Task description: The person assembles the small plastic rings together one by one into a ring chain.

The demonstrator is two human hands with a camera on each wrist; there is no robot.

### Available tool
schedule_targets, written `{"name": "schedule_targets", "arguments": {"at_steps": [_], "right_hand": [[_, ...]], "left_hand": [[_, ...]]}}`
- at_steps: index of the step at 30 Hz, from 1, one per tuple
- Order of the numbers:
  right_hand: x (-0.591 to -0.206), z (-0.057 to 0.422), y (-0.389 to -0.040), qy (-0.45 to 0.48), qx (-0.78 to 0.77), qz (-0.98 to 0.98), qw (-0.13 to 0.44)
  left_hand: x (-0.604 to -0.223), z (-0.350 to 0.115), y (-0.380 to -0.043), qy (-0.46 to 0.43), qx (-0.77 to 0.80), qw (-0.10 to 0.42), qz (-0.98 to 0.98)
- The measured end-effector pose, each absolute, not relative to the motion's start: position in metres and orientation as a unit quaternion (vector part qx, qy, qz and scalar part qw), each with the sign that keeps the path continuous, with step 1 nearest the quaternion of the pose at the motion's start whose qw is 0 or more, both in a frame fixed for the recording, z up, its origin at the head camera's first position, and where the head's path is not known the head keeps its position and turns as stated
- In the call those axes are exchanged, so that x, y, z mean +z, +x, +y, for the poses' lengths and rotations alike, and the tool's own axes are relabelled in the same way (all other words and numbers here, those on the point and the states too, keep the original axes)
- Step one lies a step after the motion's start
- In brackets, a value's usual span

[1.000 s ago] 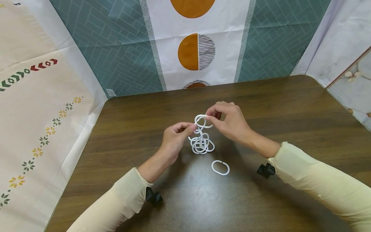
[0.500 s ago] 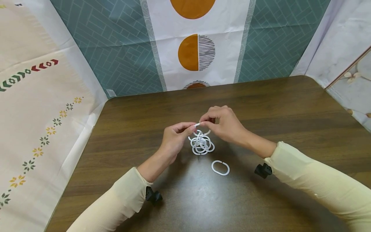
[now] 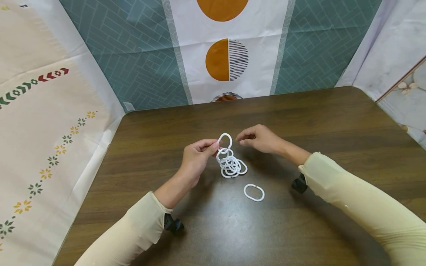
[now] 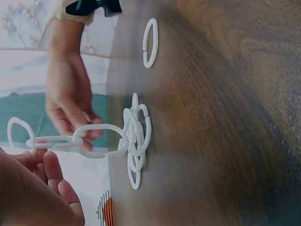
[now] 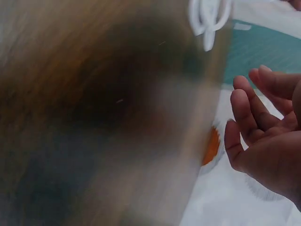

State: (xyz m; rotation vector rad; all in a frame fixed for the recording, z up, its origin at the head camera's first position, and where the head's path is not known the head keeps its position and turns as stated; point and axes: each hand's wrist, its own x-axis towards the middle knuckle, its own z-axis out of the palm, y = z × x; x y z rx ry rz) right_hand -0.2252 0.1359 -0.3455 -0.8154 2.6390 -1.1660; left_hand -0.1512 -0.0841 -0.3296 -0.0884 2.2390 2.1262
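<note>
My left hand pinches the upper part of a chain of white, curtain-ring-like oval links between thumb and fingertips. One link rises above the pinch, and others hang below it in the left wrist view, down to a bunched pile of links on the table. To the right of the chain, my right hand is held apart with fingers loosely bent and nothing in them; the right wrist view shows its bare fingers. A single oval link with a small gap lies loose on the table, nearer to me than the pile.
A dark brown wooden table spreads under both hands. Behind it hangs a teal and white cloth with orange circles. Patterned cloths also hang to the left and right. A black wrist camera sits under the left cuff.
My right hand has let go of the chain and drawn away to the right. The top link now stands up from my left hand, which has shifted slightly left.
</note>
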Motion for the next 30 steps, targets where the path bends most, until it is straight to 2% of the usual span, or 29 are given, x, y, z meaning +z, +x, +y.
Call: {"name": "schedule_targets", "arguments": {"at_steps": [2, 12, 19, 30], "right_hand": [[-0.354, 0.136, -0.23, -0.289, -0.378, 0.876, 0.081], [-0.376, 0.119, -0.234, -0.375, -0.25, 0.891, 0.05], [-0.379, 0.112, -0.231, -0.373, -0.188, 0.907, 0.05], [-0.379, 0.116, -0.233, -0.33, -0.255, 0.906, 0.071]], "left_hand": [[-0.33, -0.084, -0.152, -0.03, 0.686, 0.027, 0.726], [-0.33, -0.084, -0.152, -0.035, 0.69, 0.031, 0.722], [-0.33, -0.085, -0.152, -0.04, 0.69, 0.035, 0.722], [-0.332, -0.086, -0.152, -0.041, 0.69, 0.036, 0.722]]}}
